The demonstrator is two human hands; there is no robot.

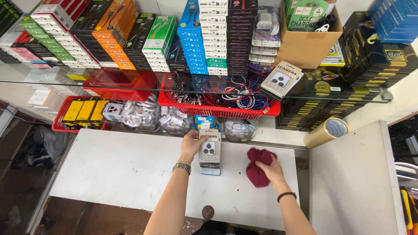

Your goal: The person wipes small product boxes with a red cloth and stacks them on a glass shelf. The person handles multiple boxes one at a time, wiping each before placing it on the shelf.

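Two hands are at work over the white surface (117, 169). My left hand (191, 146) has its fingers clamped on the top of a small stack of boxed camera-lens protectors (210, 153), gripping the upper edge of the topmost pack, which shows three round lens rings on its face. The stack stands on the surface just below the front of the glass shelf (56, 76). My right hand (271, 167) rests on a crumpled maroon cloth (257, 167), fingers closed down over its right side and pressing it to the surface; cloth and stack lie near each other but apart.

Judged from this, the step in hand is wiping or dusting the packs: the left hand steadies or picks off a box while the right keeps the cloth ready. The next move would call for bringing cloth and box together, either lifting the top pack clear of the stack or carrying the cloth across to it, without toppling the pile.

Around the work: a red basket of cables (217, 102) on the shelf above, a matching lens-protector pack (281, 80) leaning at its right end, and a roll of tan tape (327, 131) to the right.
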